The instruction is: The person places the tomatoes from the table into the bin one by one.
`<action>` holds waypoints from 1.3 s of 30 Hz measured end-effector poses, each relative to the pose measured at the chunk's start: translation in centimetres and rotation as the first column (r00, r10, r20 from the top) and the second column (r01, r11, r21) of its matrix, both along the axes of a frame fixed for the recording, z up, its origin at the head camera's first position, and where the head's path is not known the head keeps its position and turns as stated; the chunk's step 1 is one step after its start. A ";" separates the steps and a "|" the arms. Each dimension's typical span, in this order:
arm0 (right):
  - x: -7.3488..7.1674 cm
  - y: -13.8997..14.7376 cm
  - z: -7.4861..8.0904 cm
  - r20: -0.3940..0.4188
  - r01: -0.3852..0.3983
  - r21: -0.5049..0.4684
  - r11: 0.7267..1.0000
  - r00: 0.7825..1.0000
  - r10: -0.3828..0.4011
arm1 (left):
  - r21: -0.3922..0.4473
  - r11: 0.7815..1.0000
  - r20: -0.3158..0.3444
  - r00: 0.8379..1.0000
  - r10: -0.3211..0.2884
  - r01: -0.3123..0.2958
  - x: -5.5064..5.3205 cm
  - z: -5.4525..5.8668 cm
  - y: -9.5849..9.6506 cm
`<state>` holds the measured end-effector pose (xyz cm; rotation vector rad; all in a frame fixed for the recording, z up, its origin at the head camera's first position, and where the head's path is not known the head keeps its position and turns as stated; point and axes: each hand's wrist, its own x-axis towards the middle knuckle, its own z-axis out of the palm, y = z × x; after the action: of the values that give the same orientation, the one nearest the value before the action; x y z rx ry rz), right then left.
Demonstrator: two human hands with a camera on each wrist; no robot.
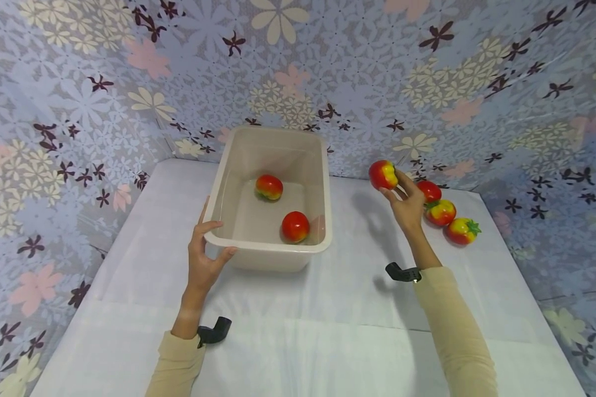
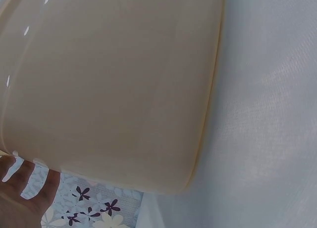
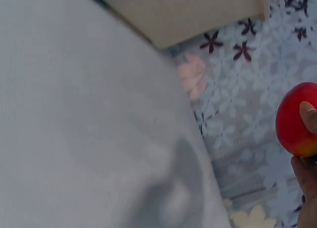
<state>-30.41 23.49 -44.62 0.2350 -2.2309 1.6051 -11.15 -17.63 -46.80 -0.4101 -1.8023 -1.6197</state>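
In the head view, my right hand [image 1: 408,204] pinches a red-and-yellow tomato-like fruit [image 1: 381,175] between thumb and fingers, held above the table to the right of a beige plastic bin [image 1: 268,247]. The right wrist view shows that fruit [image 3: 296,120] at its right edge, with the thumb pressed on its side. My left hand [image 1: 205,264] grips the bin's near left corner, thumb by the front rim and fingers along the left side. Two similar fruits lie apart inside the bin, one red and yellow [image 1: 269,187], the other plain red [image 1: 295,226].
Beyond my right hand, a red fruit [image 1: 429,191], a red-and-yellow fruit [image 1: 440,213] and one with a green leafy top [image 1: 462,231] lie in a row on the white-covered table [image 1: 328,342]. Flower-patterned cloth [image 1: 357,71] rises behind the table and along its sides.
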 end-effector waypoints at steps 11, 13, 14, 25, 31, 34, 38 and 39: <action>2.9 -4.2 4.2 -0.096 -0.151 -0.012 0.989 0.984 0.149 | -0.003 1.000 -0.002 1.000 0.004 -0.004 0.0 -0.1 0.1; 3.0 -4.7 4.3 -0.094 -0.166 -0.011 0.986 0.982 0.165 | -0.003 1.000 0.001 1.000 0.004 -0.004 0.0 -0.1 0.1; 3.1 -4.9 4.3 -0.095 -0.175 -0.014 0.984 0.980 0.173 | -0.004 1.000 0.003 1.000 0.005 -0.005 0.1 -0.1 0.1; 3.6 -8.2 5.2 -0.175 -0.307 -0.065 0.950 0.940 0.292 | -0.017 1.000 -0.016 1.000 0.020 -0.020 0.1 -0.2 0.2; 3.8 -10.4 5.6 -0.222 -0.368 -0.065 0.928 0.912 0.346 | -0.005 1.000 -0.002 1.000 0.026 -0.026 0.0 -0.2 0.2; 4.1 -11.2 5.7 -0.213 -0.378 -0.051 0.925 0.909 0.359 | 0.003 1.000 0.000 1.000 0.020 -0.020 0.1 -0.2 0.3; 5.2 -12.1 6.6 -0.169 -0.382 -0.024 0.924 0.912 0.373 | 0.003 1.000 -0.003 1.000 0.020 -0.020 0.2 -0.2 0.3; 5.6 -12.3 7.0 -0.161 -0.379 -0.016 0.925 0.914 0.372 | 0.001 1.000 -0.004 1.000 0.021 -0.021 0.2 -0.1 0.4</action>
<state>-24.84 11.20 -37.63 0.7921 -2.1156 1.7543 -10.95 -17.26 -46.93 -0.3917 -1.7972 -1.6045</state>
